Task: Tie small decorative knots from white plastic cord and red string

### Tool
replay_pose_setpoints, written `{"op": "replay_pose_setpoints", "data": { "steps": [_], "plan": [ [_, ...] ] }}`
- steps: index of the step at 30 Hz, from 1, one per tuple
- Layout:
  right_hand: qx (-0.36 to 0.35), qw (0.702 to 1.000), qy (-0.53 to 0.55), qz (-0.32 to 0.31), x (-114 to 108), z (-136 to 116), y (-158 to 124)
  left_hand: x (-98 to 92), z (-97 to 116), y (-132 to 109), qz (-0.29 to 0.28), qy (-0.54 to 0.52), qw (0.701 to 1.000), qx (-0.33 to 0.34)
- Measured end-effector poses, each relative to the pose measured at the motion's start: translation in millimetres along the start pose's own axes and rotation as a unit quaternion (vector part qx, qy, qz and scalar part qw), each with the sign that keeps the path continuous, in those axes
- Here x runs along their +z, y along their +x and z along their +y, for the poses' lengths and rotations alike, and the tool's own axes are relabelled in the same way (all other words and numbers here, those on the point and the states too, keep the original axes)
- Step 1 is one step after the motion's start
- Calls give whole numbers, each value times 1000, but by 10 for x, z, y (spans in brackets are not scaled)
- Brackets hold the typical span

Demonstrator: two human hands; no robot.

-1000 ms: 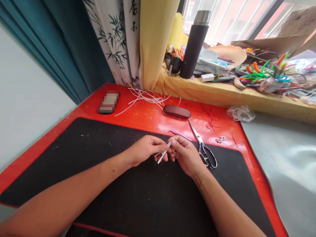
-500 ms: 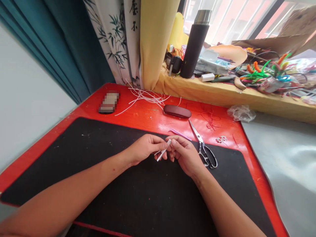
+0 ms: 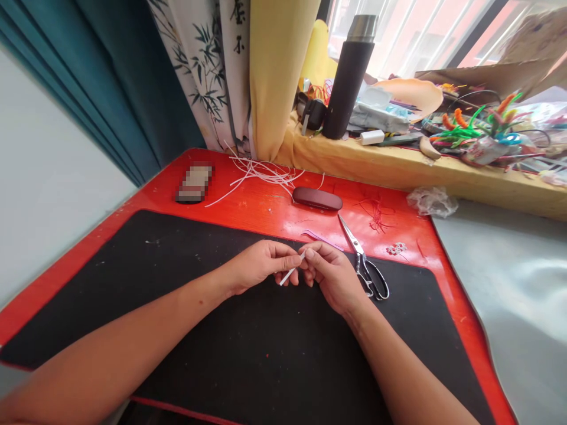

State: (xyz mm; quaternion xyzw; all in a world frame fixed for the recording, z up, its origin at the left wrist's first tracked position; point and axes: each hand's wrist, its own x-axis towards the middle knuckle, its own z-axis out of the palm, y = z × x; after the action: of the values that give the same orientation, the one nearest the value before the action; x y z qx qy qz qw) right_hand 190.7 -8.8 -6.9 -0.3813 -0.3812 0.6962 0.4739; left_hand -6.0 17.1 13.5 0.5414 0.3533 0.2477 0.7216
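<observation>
Sill: dark flask [image 3: 348, 79] was seen capped, contents hidden; small pot [image 3: 481, 154] was filled with bright fuzzy stems | Thing: white strip [image 3: 290, 273], thin, short and tilted, was held just above the black mat [image 3: 221, 330] | Hands: left hand [image 3: 257, 268] and right hand [image 3: 334, 277] were brought fingertip to fingertip, both pinched onto the strip.

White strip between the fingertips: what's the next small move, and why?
Probably steady the pinch of the left hand and let the right hand work the upper end of the white strip. Both hands grip it there above the black mat, its lower end pokes out free, and the scissors lie untouched right of the right hand, so no tool looks needed.
</observation>
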Motion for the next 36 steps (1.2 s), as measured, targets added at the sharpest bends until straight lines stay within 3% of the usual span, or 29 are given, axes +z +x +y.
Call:
{"op": "replay_pose_setpoints", "data": {
  "steps": [6,11,15,25,29,36],
  "plan": [
    [-9,1000,-10,19,-22,15,14,20,34,-43,18,117,993,29],
    [-12,1000,-9,18,-35,33,21,44,48,-91,53,256,964,46],
    [-12,999,-11,27,-14,13,18,35,76,-90,39,280,958,50],
    [-10,999,-23,34,-20,27,26,16,20,-64,13,222,975,26],
    [-9,999,-22,40,-25,12,25,-25,13,-28,-17,143,989,10],
    [-10,999,-32,22,-36,14,25,-55,4,-6,-22,30,999,-38]
  ]
}}
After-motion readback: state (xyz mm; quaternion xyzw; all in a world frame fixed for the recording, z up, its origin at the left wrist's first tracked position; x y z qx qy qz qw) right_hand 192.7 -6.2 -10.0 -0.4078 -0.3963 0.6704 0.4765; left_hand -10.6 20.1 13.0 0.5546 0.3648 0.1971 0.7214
